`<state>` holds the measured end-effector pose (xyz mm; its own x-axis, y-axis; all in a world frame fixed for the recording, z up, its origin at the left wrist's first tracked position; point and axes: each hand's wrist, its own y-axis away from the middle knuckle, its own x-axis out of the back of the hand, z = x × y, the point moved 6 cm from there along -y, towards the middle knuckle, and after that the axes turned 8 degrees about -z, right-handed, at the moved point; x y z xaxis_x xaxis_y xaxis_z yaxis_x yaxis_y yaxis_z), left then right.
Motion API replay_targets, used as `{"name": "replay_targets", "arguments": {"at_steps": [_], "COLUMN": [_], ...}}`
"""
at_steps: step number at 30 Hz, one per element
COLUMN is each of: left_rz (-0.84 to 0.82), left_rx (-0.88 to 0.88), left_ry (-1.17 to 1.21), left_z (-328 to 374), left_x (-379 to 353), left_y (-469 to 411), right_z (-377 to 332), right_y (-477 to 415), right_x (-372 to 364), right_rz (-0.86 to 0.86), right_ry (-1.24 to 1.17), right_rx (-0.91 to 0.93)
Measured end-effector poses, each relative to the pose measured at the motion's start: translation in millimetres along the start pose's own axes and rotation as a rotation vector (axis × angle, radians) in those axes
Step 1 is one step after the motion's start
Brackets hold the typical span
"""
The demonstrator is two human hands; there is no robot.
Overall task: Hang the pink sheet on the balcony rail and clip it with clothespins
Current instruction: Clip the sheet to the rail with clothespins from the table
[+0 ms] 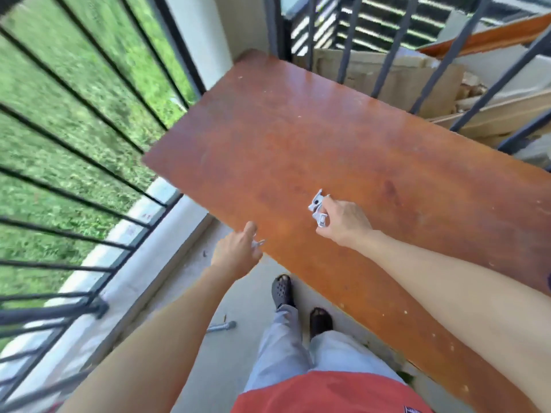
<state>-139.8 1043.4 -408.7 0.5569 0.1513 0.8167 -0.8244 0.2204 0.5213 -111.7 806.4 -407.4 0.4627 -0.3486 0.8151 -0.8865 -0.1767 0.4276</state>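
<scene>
Fingers (329, 204) of the right hand (343, 223) are gripping a cluster of white clothespins (316, 205) at frame centre over the tabletop (298, 129), presumably collecting them for clipping. The left hand (235, 253) is pinching a single clothespin (259, 243). The pink sheet is not appearing in view.

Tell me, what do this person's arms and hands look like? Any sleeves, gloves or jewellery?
Both forearms are bare, with no sleeves in view. The left hand and right hand wear no gloves, and no watch or bracelet shows. Below are a coral-red shirt, light grey trousers and black perforated clogs.
</scene>
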Motion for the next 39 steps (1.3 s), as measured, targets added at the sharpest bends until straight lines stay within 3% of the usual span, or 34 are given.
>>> {"name": "replay_targets", "arguments": {"at_steps": [8,15,27,31,35,39], "left_rz": [0.129,0.234,0.525,0.709,1.045,1.331], "left_rx": [0.321,0.528,0.807,0.925,0.951,0.983], "left_ry": [0.186,0.119,0.14,0.078,0.142,0.042], "left_z": [-142,-255,-387,-414,-426,-417], "left_x": [-13,-12,101,130,173,237], "left_y": [161,301,615,686,749,797], "right_z": [-192,-359,-696,-780,-863,-934], "right_y": [20,55,204,235,263,298], "right_x": [-54,-110,-124,-122,-108,-89], "right_rz": [-0.135,-0.155,-0.181,-0.185,-0.175,-0.257], "right_ry": [0.194,0.279,0.177,0.064,-0.054,-0.176], "right_rx": [0.386,0.619,0.932,1.071,1.187,1.289]}}
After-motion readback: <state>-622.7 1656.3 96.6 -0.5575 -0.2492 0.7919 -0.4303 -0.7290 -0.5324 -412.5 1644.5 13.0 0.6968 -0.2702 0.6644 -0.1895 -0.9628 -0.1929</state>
